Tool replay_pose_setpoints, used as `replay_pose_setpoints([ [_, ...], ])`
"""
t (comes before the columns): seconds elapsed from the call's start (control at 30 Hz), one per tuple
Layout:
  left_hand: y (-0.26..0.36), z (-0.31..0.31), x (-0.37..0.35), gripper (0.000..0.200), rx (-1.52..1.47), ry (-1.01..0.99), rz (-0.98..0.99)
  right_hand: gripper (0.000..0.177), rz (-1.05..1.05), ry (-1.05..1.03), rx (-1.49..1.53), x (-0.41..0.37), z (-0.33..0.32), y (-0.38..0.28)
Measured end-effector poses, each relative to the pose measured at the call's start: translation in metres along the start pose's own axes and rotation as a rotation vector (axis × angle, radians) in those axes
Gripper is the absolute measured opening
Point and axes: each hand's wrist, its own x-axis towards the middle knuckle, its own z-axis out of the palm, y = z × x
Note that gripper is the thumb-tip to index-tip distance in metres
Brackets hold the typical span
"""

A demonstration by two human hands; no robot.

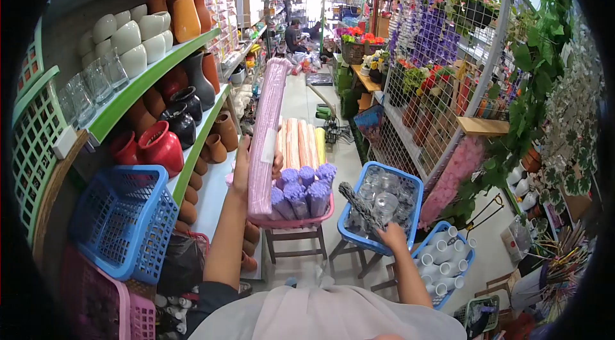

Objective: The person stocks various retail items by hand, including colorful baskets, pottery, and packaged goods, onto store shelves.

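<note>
My left hand (242, 170) is wrapped round a long pinkish-purple roll (266, 128) in clear wrapping with a pale label, held nearly upright. Behind it, a pink basket (301, 219) on a stool holds several purple bundles (295, 192) and rows of peach and yellow rolls (300, 141). My right hand (393, 236) is closed at the lower end of a dark grey twisted bundle (360, 204), over the near side of a blue basket (415, 202). Inside that basket lie clear glass-like pieces (385, 202) in plastic; their exact kind cannot be made out.
Left shelves (154, 77) carry vases, pots and glasses, with a blue crate (122, 218) below. White cylindrical vases (442, 260) fill another blue basket at right. A wire rack (423, 103) with artificial flowers borders the aisle. A person (294, 37) sits far ahead.
</note>
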Motion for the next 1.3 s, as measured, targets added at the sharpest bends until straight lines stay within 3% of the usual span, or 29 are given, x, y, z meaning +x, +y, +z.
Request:
replay_pose_setpoints([
  [0.03, -0.008, 0.006, -0.009, 0.073, -0.043, -0.029, 0.009, 0.053, 0.083, -0.014, -0.093, -0.010, 0.005, 0.013],
  [0.2, -0.061, 0.033, -0.056, 0.061, -0.035, 0.007, -0.046, 0.055, 0.050, 0.049, -0.112, -0.026, 0.038, 0.065],
  [0.23, -0.077, 0.027, -0.063, 0.056, 0.032, -0.096, -0.002, 0.057, 0.027, 0.096, -0.106, -0.029, 0.039, 0.066],
  [0.37, -0.116, 0.046, -0.103, 0.050, 0.202, 0.126, -0.173, 0.039, 0.005, 0.148, -0.020, -0.031, 0.043, 0.071],
  [0.43, -0.134, 0.050, -0.121, 0.049, 0.081, 0.074, -0.224, 0.034, -0.035, 0.188, 0.026, -0.037, 0.041, 0.070],
  [0.5, -0.148, 0.052, -0.138, 0.047, 0.014, 0.083, -0.277, 0.035, -0.075, 0.325, 0.196, -0.048, 0.043, 0.069],
  [0.63, -0.168, 0.058, -0.164, 0.047, 0.025, 0.188, -0.280, 0.038, -0.057, 0.359, 0.430, -0.096, 0.030, 0.053],
  [0.7, -0.177, 0.054, -0.171, 0.050, 0.015, 0.167, -0.289, 0.043, -0.126, 0.484, 0.631, -0.121, 0.029, 0.046],
  [0.73, -0.181, 0.055, -0.173, 0.050, 0.071, 0.208, -0.295, 0.047, -0.104, 0.356, 0.713, -0.142, 0.013, 0.041],
  [0.77, -0.182, 0.056, -0.174, 0.050, 0.071, 0.210, -0.300, 0.047, -0.099, 0.354, 0.713, -0.157, 0.005, 0.037],
  [0.83, -0.184, 0.060, -0.176, 0.049, -0.041, 0.247, -0.374, 0.045, -0.235, 0.242, 0.803, -0.178, 0.000, 0.038],
  [0.9, -0.195, 0.053, -0.177, 0.049, -0.082, 0.248, -0.372, 0.037, -0.292, 0.311, 0.664, -0.191, 0.010, 0.051],
  [0.97, -0.205, 0.047, -0.178, 0.050, -0.116, 0.246, -0.354, 0.032, -0.493, 0.136, 0.429, -0.212, -0.012, 0.048],
  [1.03, -0.206, 0.050, -0.180, 0.049, -0.040, 0.220, -0.301, 0.032, -0.612, 0.160, 0.349, -0.205, -0.021, 0.052],
  [1.1, -0.203, 0.050, -0.183, 0.049, -0.151, 0.200, -0.319, 0.033, -0.725, 0.182, 0.193, -0.190, -0.022, 0.060],
  [1.13, -0.200, 0.049, -0.185, 0.049, -0.098, 0.240, -0.396, 0.033, -0.719, 0.325, 0.268, -0.184, -0.022, 0.060],
  [1.17, -0.199, 0.049, -0.187, 0.049, -0.048, 0.282, -0.474, 0.033, -0.723, 0.325, 0.269, -0.178, -0.020, 0.058],
  [1.23, -0.198, 0.053, -0.190, 0.050, -0.120, 0.190, -0.357, 0.034, -0.241, 0.403, 0.397, -0.168, -0.022, 0.048],
  [1.3, -0.197, 0.048, -0.191, 0.050, -0.080, 0.267, -0.414, 0.034, -0.159, 0.428, 0.554, -0.168, -0.023, 0.043],
])
